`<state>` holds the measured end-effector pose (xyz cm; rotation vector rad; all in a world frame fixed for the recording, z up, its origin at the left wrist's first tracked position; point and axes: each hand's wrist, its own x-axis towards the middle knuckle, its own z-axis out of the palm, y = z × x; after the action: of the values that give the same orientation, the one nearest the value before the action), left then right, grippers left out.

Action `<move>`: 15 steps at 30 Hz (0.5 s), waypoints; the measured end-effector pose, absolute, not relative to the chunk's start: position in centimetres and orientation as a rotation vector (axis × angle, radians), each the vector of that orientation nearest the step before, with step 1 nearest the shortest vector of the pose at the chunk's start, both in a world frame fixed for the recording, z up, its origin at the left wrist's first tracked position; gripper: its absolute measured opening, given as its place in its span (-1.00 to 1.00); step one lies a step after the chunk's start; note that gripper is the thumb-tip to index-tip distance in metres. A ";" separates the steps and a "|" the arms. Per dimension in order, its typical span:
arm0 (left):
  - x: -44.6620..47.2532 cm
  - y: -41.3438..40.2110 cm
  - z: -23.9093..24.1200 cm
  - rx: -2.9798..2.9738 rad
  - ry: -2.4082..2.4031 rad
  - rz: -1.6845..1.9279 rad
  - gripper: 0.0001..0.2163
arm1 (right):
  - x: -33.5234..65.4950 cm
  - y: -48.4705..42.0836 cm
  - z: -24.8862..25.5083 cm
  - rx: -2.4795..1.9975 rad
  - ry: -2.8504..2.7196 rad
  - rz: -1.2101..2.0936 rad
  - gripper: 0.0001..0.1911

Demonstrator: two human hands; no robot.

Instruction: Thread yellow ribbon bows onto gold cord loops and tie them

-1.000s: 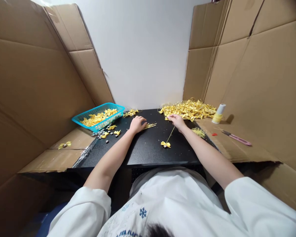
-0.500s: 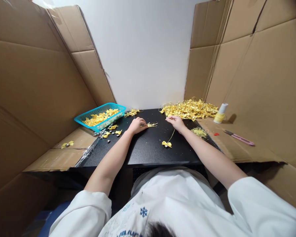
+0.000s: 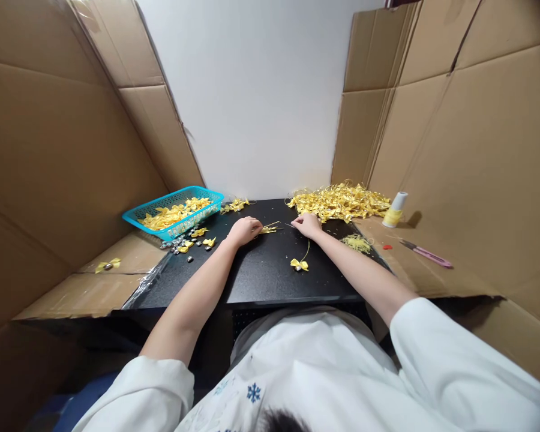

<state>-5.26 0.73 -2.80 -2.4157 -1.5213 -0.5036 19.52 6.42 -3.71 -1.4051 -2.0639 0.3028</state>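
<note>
My left hand [image 3: 246, 230] pinches one thin yellow strand [image 3: 272, 224] just above a small bundle of yellow strands [image 3: 270, 230] on the black table. Across a short gap, my right hand [image 3: 306, 225] is closed at the fingertips on a thin yellow cord [image 3: 308, 249]. A fine pointed tip, too small to name, pokes out leftward from those fingers. From the right hand the cord runs down to a yellow ribbon bow [image 3: 299, 264] with a silvery bell-like bead, lying on the table [image 3: 261, 282].
At left, a turquoise basket [image 3: 130, 217] holds yellow bows, with silvery beads [image 3: 175, 243] beside it. A heap of corded bows [image 3: 342, 201] lies at the back right. Near it are string clippings [image 3: 356, 242], a thread cone [image 3: 393, 210], a red scrap [image 3: 387, 247] and a pink-handled cutter [image 3: 427, 255].
My right hand has lowered slightly and turned its fingertips toward the left hand. A single strand now stands out from the bundle in my left fingers. The view has shifted a little.
</note>
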 end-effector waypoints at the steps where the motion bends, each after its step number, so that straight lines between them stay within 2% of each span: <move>1: -5.2 0.7 -2.8 -2.411 -1.514 -0.508 -0.74 | 19.3 6.4 -3.5 -1.408 -2.083 0.258 -0.84; 5: -4.7 0.4 -2.3 -2.405 -1.476 -0.516 -0.77 | 18.4 5.3 -2.4 -1.263 -2.219 0.078 -0.68; 7: -4.1 0.2 -1.8 -2.398 -1.461 -0.522 -0.78 | 17.9 4.4 -1.8 -1.137 -2.320 0.000 -0.70; 10: -2.9 -0.3 -1.2 -2.396 -1.442 -0.545 -0.77 | 17.3 3.3 -1.1 -1.015 -2.421 -0.095 -0.82; 15: -1.2 -0.6 -1.1 -2.431 -1.458 -0.625 -0.73 | 18.6 2.0 -0.8 -1.000 -2.372 -0.163 -0.74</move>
<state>-1.18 -0.61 -1.10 -2.4311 -1.4579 -0.6248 18.59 2.04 -0.81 -0.9999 -2.3725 -0.1627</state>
